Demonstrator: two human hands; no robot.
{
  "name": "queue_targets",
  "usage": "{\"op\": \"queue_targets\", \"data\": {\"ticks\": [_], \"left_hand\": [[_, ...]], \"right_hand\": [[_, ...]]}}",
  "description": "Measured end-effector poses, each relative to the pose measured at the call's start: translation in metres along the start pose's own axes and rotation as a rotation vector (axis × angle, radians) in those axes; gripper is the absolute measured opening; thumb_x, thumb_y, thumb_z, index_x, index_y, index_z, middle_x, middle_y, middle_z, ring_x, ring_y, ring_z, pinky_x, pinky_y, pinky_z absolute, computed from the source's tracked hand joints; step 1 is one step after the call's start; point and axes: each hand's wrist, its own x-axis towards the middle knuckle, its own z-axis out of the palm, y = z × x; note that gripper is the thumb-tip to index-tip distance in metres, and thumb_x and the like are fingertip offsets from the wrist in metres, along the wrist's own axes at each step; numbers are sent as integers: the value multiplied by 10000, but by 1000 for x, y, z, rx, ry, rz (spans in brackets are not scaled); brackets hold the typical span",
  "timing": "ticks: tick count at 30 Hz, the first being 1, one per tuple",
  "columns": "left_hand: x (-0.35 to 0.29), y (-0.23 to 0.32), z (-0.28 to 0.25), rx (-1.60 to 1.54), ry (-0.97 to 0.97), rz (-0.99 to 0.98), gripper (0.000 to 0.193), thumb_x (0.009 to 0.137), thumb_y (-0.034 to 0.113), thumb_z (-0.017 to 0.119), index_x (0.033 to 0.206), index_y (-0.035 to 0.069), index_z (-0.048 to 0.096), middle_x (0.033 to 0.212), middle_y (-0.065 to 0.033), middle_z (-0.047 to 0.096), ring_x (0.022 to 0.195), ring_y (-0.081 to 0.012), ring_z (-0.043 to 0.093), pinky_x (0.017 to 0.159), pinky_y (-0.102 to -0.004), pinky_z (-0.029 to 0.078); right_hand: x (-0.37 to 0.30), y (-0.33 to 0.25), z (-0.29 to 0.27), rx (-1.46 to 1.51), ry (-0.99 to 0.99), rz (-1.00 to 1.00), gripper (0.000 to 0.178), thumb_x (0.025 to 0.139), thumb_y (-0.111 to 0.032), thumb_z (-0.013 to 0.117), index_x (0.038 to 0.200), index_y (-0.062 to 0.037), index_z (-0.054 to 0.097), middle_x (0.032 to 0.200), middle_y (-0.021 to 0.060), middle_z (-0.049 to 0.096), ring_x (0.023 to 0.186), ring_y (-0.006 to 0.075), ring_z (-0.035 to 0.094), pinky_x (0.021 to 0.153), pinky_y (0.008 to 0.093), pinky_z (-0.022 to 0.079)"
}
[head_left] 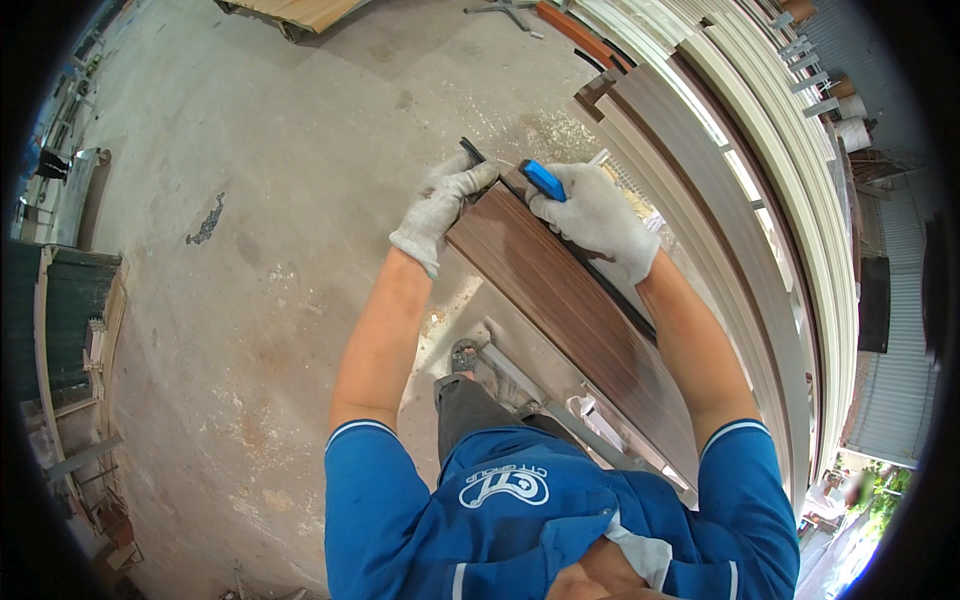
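A long brown wood-grain panel (pixel 565 290) lies slanted in front of me, its far end between my two gloved hands. A black strip (pixel 632 312) runs along its right edge, and a black end piece (pixel 471 150) sticks out past my left hand. My left hand (pixel 447 200), in a whitish work glove, is closed around the panel's far left corner and the black strip there. In a matching glove, my right hand (pixel 598 215) grips a blue-handled tool (pixel 543 180) above the black strip. The working tip of that tool is hidden.
To the right, long grey, brown and cream profiles (pixel 720 170) are stacked lengthwise. A grey metal bar (pixel 515 372) passes under the panel near my sandalled foot (pixel 464 355). A yellowish board (pixel 300 12) lies at the far edge, and a dark green framed panel (pixel 65 320) stands left.
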Motion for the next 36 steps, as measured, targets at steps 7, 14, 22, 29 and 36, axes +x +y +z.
{"op": "queue_targets", "data": {"ticks": [7, 14, 22, 29, 36], "left_hand": [[5, -8, -5, -154, -55, 7, 331, 1013, 257, 687, 1269, 47, 665, 1154, -25, 708, 1057, -132, 660, 931, -286, 522], [7, -12, -12, -128, -89, 33, 307, 1027, 249, 661, 1251, 39, 661, 1191, -27, 694, 1117, -146, 639, 987, -313, 500], [12, -14, -14, -86, -12, 64, 249, 1012, 211, 691, 1190, 38, 676, 1072, -15, 694, 980, -129, 647, 890, -286, 522], [15, -18, -17, -137, 19, 42, 131, 1011, 141, 672, 1083, 31, 675, 973, -21, 690, 857, -117, 643, 807, -279, 541], [11, -18, -16, -160, 47, 5, 165, 1018, 191, 681, 1112, 55, 684, 994, -3, 701, 895, -103, 657, 808, -264, 541]], "right_hand": [[36, -7, 8, -7, -25, -49, 136, 925, -116, 703, 1001, -5, 717, 693, 0, 595, 606, 75, 556, 549, 260, 465], [42, -6, -4, 32, -177, 34, 207, 909, -173, 697, 1020, 1, 720, 787, 172, 681, 676, 280, 666, 664, 390, 541], [24, 4, -14, -276, -186, -257, 152, 904, -153, 680, 986, -25, 680, 807, 191, 671, 719, 373, 601, 741, 450, 505], [-32, 23, -29, -241, -220, -248, 130, 904, -132, 642, 970, -23, 670, 822, 222, 669, 787, 392, 654, 767, 459, 516], [-67, 30, -61, -95, -335, 81, 340, 965, -315, 693, 1154, -55, 580, 803, 96, 619, 770, 244, 664, 771, 422, 526]]}}
